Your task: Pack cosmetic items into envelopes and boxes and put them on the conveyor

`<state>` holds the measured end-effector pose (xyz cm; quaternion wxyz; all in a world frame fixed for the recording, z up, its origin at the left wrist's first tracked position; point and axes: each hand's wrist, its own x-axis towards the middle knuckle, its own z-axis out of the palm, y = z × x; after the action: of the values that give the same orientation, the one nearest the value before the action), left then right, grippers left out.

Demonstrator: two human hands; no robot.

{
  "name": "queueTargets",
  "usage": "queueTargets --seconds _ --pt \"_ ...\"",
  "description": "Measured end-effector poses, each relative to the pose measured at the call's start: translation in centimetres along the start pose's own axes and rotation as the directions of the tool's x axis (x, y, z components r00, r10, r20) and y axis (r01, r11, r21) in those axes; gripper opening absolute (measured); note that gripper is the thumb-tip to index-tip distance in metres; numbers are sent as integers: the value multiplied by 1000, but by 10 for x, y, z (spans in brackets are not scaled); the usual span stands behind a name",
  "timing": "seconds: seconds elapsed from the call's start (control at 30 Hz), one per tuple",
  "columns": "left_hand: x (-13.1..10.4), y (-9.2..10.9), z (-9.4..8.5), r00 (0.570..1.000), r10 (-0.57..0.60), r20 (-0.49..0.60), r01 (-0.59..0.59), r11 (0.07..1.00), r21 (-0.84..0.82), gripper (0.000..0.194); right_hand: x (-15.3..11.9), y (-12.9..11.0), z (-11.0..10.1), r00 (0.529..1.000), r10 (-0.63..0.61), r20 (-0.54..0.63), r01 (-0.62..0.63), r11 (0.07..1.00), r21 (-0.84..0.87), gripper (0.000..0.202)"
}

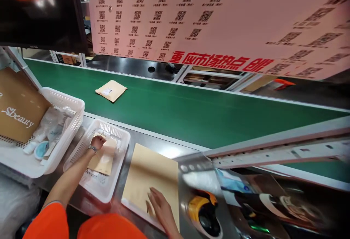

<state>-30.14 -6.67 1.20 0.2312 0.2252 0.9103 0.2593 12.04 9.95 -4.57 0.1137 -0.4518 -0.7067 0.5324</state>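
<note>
The left hand (pixel 97 143), its fingers curled inward, is at the 12 o'clock end of the small envelope (pixel 102 163); whether it pinches the paper I cannot tell. This envelope lies inside the small basket (pixel 127 140), perforated floor showing past its 6 o'clock edge. The basket's far rim stands just beside the border of the green belt (pixel 191 111). At 9 o'clock a narrow gap parts it from the large basket (pixel 80 105), where a box (pixel 22 108) and bagged goods (pixel 53 129) sit.

At 3 o'clock from the small basket, across a slim band of steel table (pixel 171 151), the large envelope (pixel 155 169) lies flat. The right hand (pixel 161 206), fingers open and extended, is over its near part; contact I cannot tell. A yellow-and-black device (pixel 206 215) sits near that hand at 3 o'clock, narrowing the sideways room, and a white rail (pixel 300 151) slants away at 2.

The widest room is at 12 o'clock, where the belt runs beyond both hands. A parcel (pixel 111 91) rests on it, nearly straight ahead of the left hand, and a long green stretch reaches toward 3 o'clock.
</note>
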Motion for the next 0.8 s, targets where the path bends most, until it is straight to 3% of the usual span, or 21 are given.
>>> queueTargets --seconds 0.17,0.3,0.43,0.53,0.6,0.7,0.8 --pt "-60 22 0 999 13 -42 -27 941 -337 23 4 -113 28 974 -143 177 105 973 207 53" --pt "-106 49 13 999 14 -48 -39 807 -589 47 -9 -171 62 900 -340 272 254 917 307 49" --pt "-134 73 27 999 -35 -7 15 596 -803 65 -21 -183 84 892 -401 209 337 898 283 57" --pt "-144 82 28 997 -70 44 76 566 -821 72 -24 -175 86 892 -408 194 364 904 223 42" --pt "-148 84 26 994 -69 83 107 557 -824 74 -24 -168 82 893 -392 219 337 908 250 49" --pt "-154 83 23 993 -40 112 117 516 -849 74 -21 -165 72 926 -288 244 164 889 427 54" --pt "-163 77 27 998 -54 18 46 588 -807 76 -10 -167 64 952 -153 265 -80 713 697 46"
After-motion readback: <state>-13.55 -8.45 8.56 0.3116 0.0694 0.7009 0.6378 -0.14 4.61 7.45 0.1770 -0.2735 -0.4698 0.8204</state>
